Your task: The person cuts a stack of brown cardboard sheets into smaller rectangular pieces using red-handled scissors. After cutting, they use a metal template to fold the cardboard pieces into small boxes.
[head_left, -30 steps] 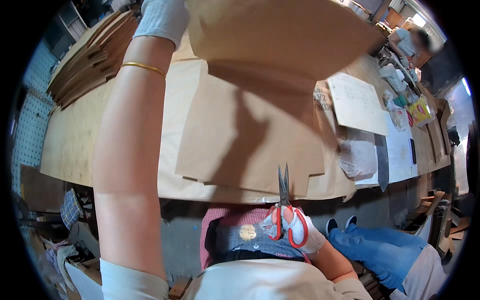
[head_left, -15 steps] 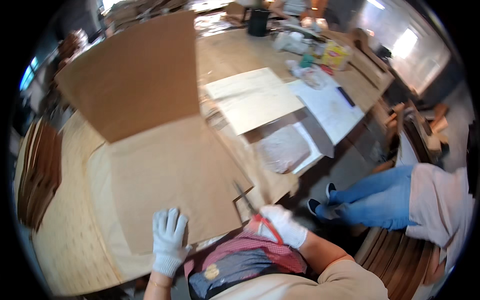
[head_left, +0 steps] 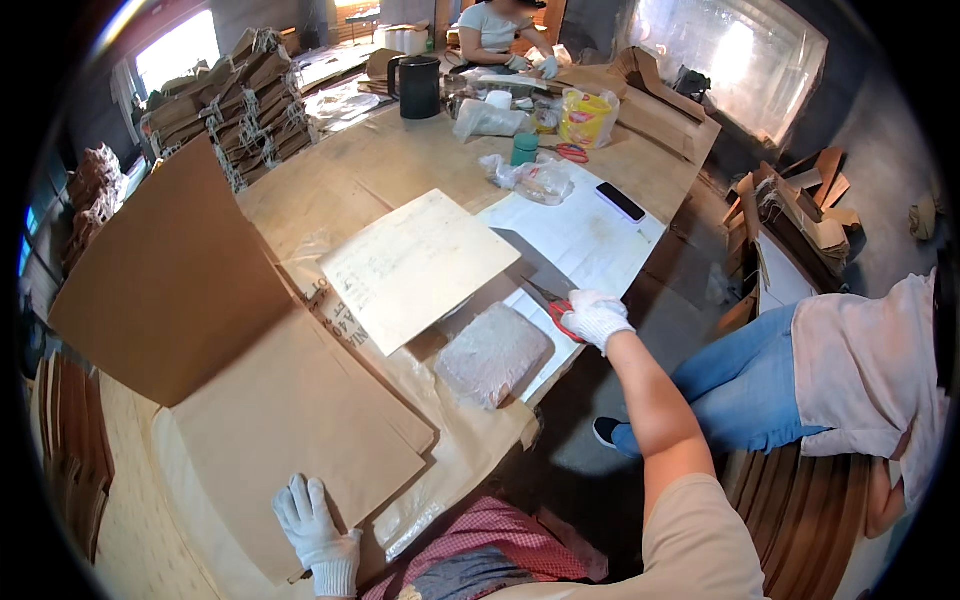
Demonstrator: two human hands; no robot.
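Note:
My gloved left hand (head_left: pixel 318 540) lies with its fingers stretched out on the near edge of a stack of brown paper sheets (head_left: pixel 300 410). Behind the stack, a large brown sheet (head_left: pixel 170 280) stands up at a tilt. Out to the right, my gloved right hand (head_left: pixel 598 318) is closed around the red handles of a pair of scissors (head_left: pixel 562 320), whose dark blades point away to the left. Those scissors are over the right edge of the table, beside a plastic-wrapped block (head_left: pixel 495 355) and a cream board (head_left: pixel 420 265).
A phone (head_left: pixel 620 202), a green-lidded jar (head_left: pixel 524 150), a second pair of red scissors (head_left: pixel 572 152) and a dark mug (head_left: pixel 415 88) sit farther back. One person (head_left: pixel 490 35) works behind the table; another (head_left: pixel 840 370) is at right. Bundled brown pieces (head_left: pixel 230 100) are piled far left.
My right hand has carried the scissors away from the paper's near corner, forward and right toward the table edge. My left hand stays on the paper. The view has shifted right.

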